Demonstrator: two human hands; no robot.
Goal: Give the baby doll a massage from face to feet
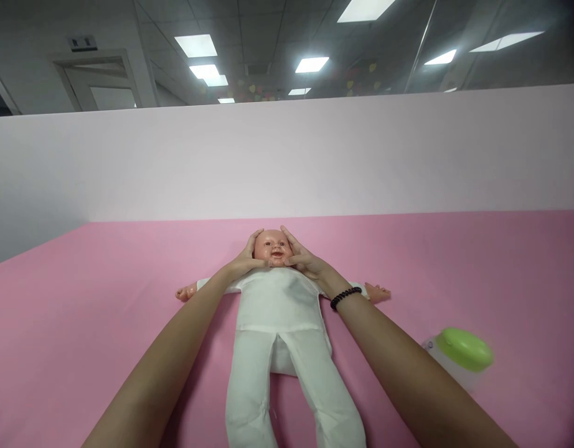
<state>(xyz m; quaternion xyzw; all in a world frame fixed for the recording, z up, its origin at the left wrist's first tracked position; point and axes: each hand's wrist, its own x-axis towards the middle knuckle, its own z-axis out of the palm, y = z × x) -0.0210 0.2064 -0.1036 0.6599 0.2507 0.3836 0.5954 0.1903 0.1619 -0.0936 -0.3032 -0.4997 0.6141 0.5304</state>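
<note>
The doll [280, 305] lies on its back straight in front of me, its head [269, 239] at twelve o'clock, its legs at six, and its two arms stretched toward nine and three. I hold the head from both sides: my left hand [244, 260] is on its nine o'clock side, and my right hand [306, 258] is on its three o'clock side. On each hand the thumb is set apart from the fingers and lies near the chin, while the fingers curve up along the side of the head; whether some of them go underneath, I cannot tell. I suppose that two hands, one against the other, keep the head level, so that it does not roll. The body rests with its whole length on the pink mat [104, 311], which probably carries its weight, so my fingers need only light pressure. The tub [465, 350] with the green lid stands apart, between three and four o'clock from the doll's chest, partly behind my forearm, perhaps placed there to be within reach but not in the way.
</note>
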